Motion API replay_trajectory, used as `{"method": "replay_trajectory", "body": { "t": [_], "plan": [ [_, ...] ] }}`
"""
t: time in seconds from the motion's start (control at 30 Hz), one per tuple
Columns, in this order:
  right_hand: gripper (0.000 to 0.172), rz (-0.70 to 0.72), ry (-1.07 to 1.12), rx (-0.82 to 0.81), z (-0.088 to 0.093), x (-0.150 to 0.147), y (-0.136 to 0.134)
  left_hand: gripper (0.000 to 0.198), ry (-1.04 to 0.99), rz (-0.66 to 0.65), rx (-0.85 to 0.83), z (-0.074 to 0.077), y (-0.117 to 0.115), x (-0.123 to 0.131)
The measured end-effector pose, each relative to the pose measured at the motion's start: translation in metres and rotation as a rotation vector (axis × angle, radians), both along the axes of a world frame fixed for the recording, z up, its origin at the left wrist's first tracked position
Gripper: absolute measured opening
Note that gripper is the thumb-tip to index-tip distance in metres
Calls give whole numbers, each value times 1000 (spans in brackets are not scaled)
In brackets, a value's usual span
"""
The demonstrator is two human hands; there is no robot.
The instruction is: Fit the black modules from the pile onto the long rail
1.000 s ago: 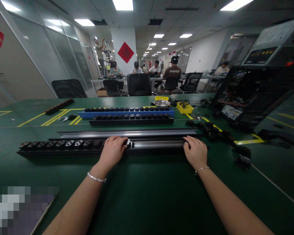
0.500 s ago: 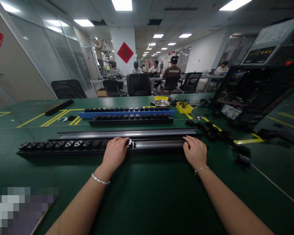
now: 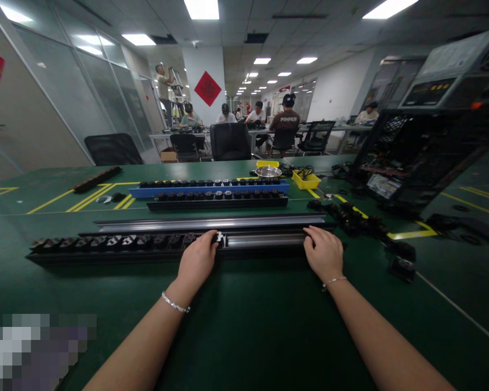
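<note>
Left hand (image 3: 197, 262) slid rightward over channel (image 3: 264, 241) holding blocks (image 3: 114, 240).

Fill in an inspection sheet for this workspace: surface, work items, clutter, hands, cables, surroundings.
Surface: green tabletop, marked with yellow lines.
Work items: near black rail carries black blocks along its left part; silver strip shows to their right.
Clutter: metal bowl, yellow tray; open computer case at right.
Hands: left hand at the blocks' right end, right hand at the rail's right end; fingertips partly hidden.
Cables: dark cables in the yellow tray.
Surroundings: black chairs; people seated beyond.
</note>
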State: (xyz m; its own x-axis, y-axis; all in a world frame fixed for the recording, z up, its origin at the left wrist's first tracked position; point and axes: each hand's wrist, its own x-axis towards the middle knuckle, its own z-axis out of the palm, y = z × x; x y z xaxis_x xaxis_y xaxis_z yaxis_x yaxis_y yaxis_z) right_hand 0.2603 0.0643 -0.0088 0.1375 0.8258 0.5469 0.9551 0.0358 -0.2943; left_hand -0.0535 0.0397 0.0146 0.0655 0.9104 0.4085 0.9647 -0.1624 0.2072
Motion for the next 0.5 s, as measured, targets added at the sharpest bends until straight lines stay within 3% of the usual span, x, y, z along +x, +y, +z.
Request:
{"method": "replay_trajectory", "body": {
  "t": [0.5],
  "plan": [
    [38, 3, 14, 11, -1, -1, 0, 38, -162, 28, -84, 0, 0, 7]
  ]
}}
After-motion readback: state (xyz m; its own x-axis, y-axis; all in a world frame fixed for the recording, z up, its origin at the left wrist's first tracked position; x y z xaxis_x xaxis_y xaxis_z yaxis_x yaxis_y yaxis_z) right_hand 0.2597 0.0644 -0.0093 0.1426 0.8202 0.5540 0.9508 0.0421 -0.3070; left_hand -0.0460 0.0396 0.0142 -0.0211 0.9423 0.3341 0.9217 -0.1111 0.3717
